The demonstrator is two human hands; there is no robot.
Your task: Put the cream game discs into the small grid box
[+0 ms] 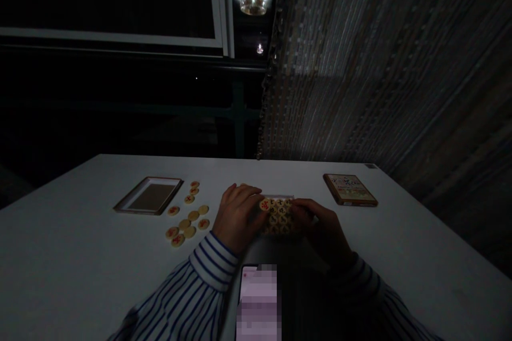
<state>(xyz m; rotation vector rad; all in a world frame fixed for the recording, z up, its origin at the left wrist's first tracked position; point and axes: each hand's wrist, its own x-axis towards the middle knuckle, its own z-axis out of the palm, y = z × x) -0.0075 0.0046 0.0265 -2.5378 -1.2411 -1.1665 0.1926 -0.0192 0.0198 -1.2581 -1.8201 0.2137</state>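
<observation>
A shallow box (280, 196) lies in front of me, filled with rows of round xiangqi pieces (281, 211), mostly with dark characters. At its left end, my left hand (239, 214) has thumb and fingers closed about a xiangqi piece with a red character (264, 204). My right hand (323, 228) is at the box's other end, fingers bent in and closed on its edge; the thumb is in shadow. Loose xiangqi pieces (189, 199) lie left of my left hand, some with red characters up, others plain side up.
An open, shallow lid or tray (120, 210) lies at the left of the white table (72, 234). A flat printed box (350, 189) is at the right. A lit phone (259, 303) lies near me, between my forearms. Behind the table hangs a bead curtain (340, 64).
</observation>
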